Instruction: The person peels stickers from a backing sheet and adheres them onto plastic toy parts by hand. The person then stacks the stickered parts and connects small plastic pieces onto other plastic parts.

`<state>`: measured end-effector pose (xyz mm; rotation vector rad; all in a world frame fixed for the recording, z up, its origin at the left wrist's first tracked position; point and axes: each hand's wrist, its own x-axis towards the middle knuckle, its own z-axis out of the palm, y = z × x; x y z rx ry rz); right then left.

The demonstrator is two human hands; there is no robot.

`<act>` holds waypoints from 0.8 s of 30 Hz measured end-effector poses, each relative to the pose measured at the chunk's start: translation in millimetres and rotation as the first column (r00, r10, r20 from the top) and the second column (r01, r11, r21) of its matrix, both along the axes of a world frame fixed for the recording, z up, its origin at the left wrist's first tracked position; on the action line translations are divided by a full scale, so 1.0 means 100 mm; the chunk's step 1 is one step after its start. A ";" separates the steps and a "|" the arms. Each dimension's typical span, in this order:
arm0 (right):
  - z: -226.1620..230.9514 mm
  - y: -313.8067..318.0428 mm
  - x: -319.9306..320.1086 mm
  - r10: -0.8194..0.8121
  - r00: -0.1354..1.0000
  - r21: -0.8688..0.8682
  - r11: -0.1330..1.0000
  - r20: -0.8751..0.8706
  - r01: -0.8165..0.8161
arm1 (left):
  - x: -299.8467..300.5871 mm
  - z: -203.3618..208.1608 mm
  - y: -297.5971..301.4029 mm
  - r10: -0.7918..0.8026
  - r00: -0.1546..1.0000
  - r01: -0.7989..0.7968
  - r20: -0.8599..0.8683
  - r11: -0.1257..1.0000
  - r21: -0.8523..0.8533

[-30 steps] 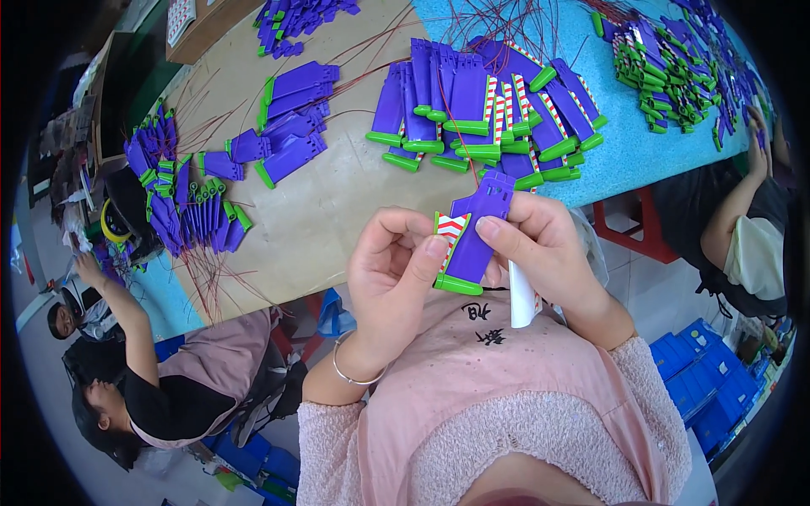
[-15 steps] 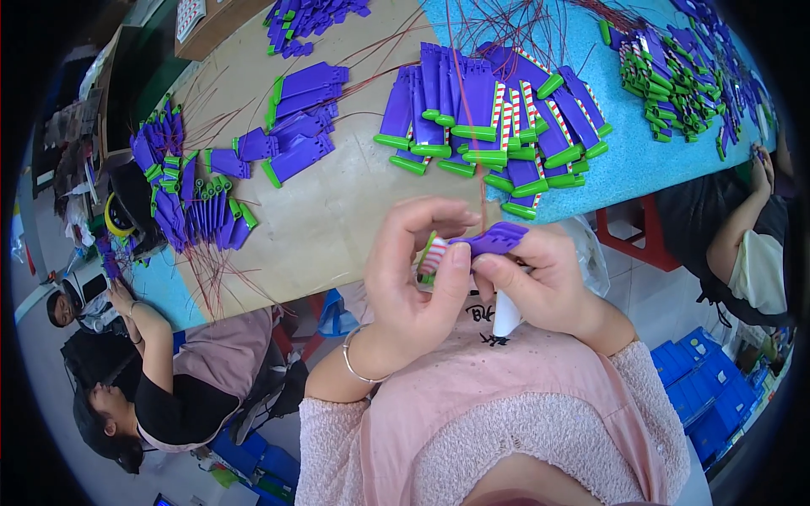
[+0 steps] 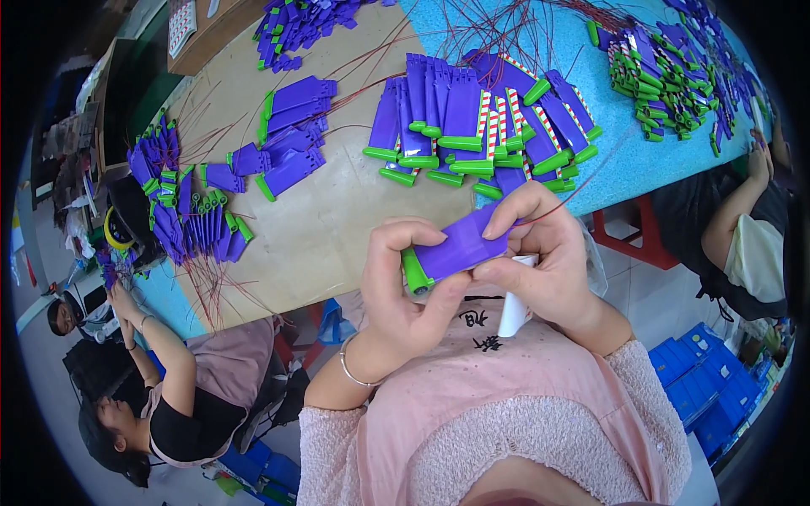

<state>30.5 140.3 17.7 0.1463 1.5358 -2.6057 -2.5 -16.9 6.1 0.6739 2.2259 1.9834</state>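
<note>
Between both hands, above my lap and in front of the table edge, is a flat purple plastic wing with a green tube along its left end. My left hand pinches that tube end between thumb and fingers. At the other end, my right hand grips the wing with its thumb below and index finger on top. A thin red wire trails from this end. Beneath the right fingers hangs a smooth white piece, perhaps paper; how it is held is hidden.
Ahead lies a stack of purple-green wings, some with red-striped edges. More wings and a bundle lie left; a large pile lies far right. Co-workers sit at both sides. A red stool stands right.
The wing has turned from edge-on to show its broad purple face, its striped edge out of sight. My right hand has shifted up along it. The view has moved slightly.
</note>
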 end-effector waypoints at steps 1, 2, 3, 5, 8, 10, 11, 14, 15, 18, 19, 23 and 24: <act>0.01 -0.01 0.00 -0.062 0.997 0.002 0.998 -0.038 0.062 | -0.02 0.05 0.03 0.007 1.000 -0.008 -0.011 1.000 -0.029; 0.00 0.01 0.01 -0.064 0.997 0.001 0.998 -0.038 0.064 | -0.02 0.07 0.05 0.016 1.000 -0.017 -0.022 0.998 -0.059; -0.02 0.05 0.02 -0.017 0.999 0.090 0.996 -0.031 0.019 | -0.03 0.06 0.04 0.013 1.000 -0.014 -0.022 0.998 -0.060; -0.02 0.09 0.02 0.025 0.999 0.180 0.983 -0.023 -0.021 | -0.04 0.05 0.04 -0.033 0.992 0.014 -0.125 0.988 -0.154; 0.08 0.16 -0.02 -0.172 0.980 0.087 0.983 0.100 0.164 | -0.05 0.08 0.07 -0.140 0.989 0.130 -0.055 0.980 -0.152; -0.03 0.28 -0.03 -0.173 0.982 -0.008 0.985 0.080 0.174 | -0.16 0.07 0.10 -0.119 0.971 0.081 -0.206 0.980 -0.184; -0.05 0.34 -0.02 -0.171 0.983 -0.100 0.979 0.063 0.177 | -0.22 0.06 0.13 -0.096 0.932 0.024 -0.349 0.979 -0.205; -0.04 0.39 0.04 -0.143 0.984 0.055 0.989 0.101 0.138 | -0.48 -0.11 0.27 -0.077 0.900 -0.123 -0.428 0.898 -0.422; -0.05 0.41 0.05 -0.120 0.987 0.112 0.988 0.111 0.108 | -0.55 -0.18 0.33 -0.152 0.872 -0.200 -0.466 0.757 -0.622; 0.00 0.36 0.04 -0.183 0.978 0.192 0.968 0.102 0.161 | -0.45 -0.11 0.34 -0.148 0.872 -0.123 -0.466 0.857 -0.501; 0.02 0.32 0.03 -0.232 0.968 0.228 0.952 0.096 0.205 | -0.36 -0.02 0.30 -0.167 0.862 -0.070 -0.479 0.896 -0.439; 0.00 0.21 -0.05 -0.207 0.978 0.269 0.941 -0.028 0.207 | 0.05 0.11 0.24 -0.312 0.950 0.299 -0.032 0.931 -0.212; -0.01 0.20 -0.07 -0.113 0.991 0.253 0.959 -0.066 0.126 | 0.07 0.12 0.21 -0.184 0.983 0.175 -0.020 0.961 -0.214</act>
